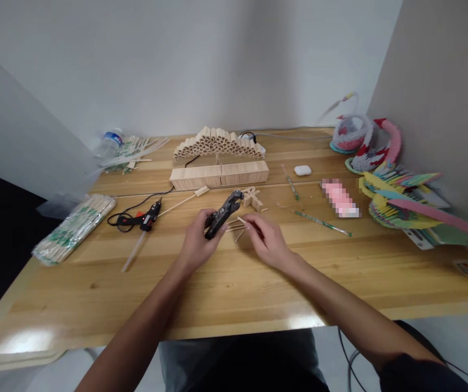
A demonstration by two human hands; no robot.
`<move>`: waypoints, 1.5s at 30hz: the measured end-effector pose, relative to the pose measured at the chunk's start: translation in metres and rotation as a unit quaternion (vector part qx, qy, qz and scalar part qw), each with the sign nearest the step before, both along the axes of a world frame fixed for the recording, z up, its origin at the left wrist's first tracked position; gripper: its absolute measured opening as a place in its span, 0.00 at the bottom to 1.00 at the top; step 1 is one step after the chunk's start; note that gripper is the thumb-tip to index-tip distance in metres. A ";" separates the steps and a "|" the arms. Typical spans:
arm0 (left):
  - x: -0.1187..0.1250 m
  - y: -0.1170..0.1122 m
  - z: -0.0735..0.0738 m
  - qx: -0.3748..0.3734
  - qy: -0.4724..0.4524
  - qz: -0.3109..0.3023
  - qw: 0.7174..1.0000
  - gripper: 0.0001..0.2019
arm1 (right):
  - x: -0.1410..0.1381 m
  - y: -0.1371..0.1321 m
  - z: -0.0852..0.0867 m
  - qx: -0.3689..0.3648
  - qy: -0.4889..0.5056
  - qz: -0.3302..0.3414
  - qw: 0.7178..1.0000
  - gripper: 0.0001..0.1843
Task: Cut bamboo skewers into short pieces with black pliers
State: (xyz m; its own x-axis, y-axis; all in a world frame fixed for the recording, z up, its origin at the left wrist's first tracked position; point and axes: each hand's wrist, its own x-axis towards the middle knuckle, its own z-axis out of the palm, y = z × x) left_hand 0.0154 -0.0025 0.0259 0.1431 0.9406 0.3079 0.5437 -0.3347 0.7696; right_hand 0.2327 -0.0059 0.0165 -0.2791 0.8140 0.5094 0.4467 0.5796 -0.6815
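My left hand (200, 239) is wrapped round the handles of black pliers (221, 215), whose head points up and to the right. Between the fingers of my right hand (267, 239) is a short wooden stick (240, 220), its tip pointing left toward the pliers. A few loose sticks (234, 226) lie on the table between both hands. Just beyond them stands a small piece built of sticks (252, 199). Farther back are a long block of sticks (220, 175) and an arched stack of short stick pieces (218, 142).
A black glue gun (141, 219) with a cord lies left, near a plastic-wrapped bundle of sticks (74, 228). Rightward are green-patterned pens (322, 223), a white earbud case (302, 170), a blurred pink phone-like object (340, 198) and folded-paper birds (393, 201). A plastic jar (111, 144) stands back left.
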 end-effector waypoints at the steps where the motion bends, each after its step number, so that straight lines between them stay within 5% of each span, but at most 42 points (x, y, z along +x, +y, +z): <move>1: 0.000 -0.001 0.001 0.001 0.005 -0.006 1.000 0.16 | 0.001 -0.001 0.001 -0.001 0.021 -0.005 1.000 0.10; 10: 0.002 -0.006 -0.004 -0.033 0.130 -0.026 0.991 0.13 | 0.006 -0.002 0.000 -0.040 0.086 -0.050 0.994 0.15; 45: 0.012 -0.014 -0.004 -0.073 0.289 0.029 0.954 0.11 | 0.007 0.001 -0.003 0.001 0.081 -0.065 0.995 0.08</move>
State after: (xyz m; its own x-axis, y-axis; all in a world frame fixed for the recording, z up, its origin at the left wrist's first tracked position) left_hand 0.0271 -0.0169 0.0215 0.1960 0.9789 0.0586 0.9059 -0.2036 0.3714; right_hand 0.2394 -0.0052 0.0138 -0.0855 0.8364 0.5413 0.4020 0.5261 -0.7494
